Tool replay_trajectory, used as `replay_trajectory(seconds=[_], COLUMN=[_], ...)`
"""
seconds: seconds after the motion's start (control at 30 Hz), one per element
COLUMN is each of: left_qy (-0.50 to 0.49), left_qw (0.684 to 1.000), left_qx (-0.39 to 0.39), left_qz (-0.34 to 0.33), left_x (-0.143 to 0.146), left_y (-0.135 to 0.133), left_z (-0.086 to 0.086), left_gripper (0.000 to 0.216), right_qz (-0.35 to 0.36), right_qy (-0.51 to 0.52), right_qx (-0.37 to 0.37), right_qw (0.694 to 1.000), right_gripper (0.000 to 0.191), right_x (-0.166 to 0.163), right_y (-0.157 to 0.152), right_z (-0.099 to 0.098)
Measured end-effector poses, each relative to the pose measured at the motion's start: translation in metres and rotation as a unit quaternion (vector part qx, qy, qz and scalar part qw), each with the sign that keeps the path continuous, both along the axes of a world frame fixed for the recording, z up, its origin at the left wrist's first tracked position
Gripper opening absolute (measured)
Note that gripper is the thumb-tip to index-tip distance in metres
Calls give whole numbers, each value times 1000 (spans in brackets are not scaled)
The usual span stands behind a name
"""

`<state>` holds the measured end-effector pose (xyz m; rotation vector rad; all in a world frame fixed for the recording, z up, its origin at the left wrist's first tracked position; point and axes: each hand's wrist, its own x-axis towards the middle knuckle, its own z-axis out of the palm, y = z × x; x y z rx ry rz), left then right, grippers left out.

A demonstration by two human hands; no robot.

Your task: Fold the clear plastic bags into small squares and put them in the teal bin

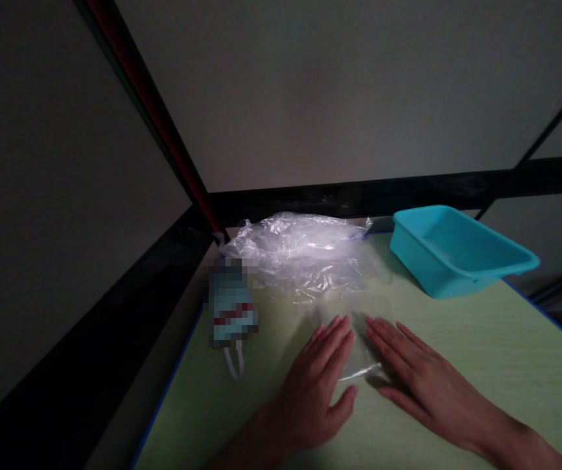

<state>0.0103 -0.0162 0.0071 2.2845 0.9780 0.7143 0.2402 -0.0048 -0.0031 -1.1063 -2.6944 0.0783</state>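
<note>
A clear plastic bag (pixel 359 356) lies flat on the pale green table (pixel 476 352) in front of me. My left hand (pixel 317 385) rests with outstretched fingers over the bag's left side, its thumb apart. Over the right side lies my right hand (pixel 415 375), palm down, fingers extended and thumb spread. Between the two hands a strip of the bag shows, with a shiny near edge. Both palms face down, so their undersides are hidden.
Behind the hands sits a crumpled heap of clear plastic (pixel 305 251) against the wall. A turquoise basin (pixel 457 261) stands at the back right. At the left edge is a blurred-out item (pixel 234 307) with a white strap.
</note>
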Motion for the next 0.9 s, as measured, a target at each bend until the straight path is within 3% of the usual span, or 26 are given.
replay_trajectory(seconds=[0.1, 0.2, 0.8, 0.9], left_qy=[104, 152, 179, 200], left_qw=[991, 981, 981, 979], left_qx=[-14, -51, -23, 8], left_qz=[-79, -108, -66, -46], left_x=[4, 5, 5, 4], left_y=[-6, -6, -4, -3], left_z=[5, 6, -2, -1], left_gripper=[74, 78, 81, 73], right_qz=[5, -2, 2, 18], right_qy=[-29, -25, -35, -18], right_qx=[20, 16, 24, 22], right_qw=[999, 1000, 999, 999], right_gripper=[70, 73, 79, 64], right_x=[-2, 0, 2, 10], right_y=[-4, -5, -5, -2], right_z=[-6, -10, -13, -6])
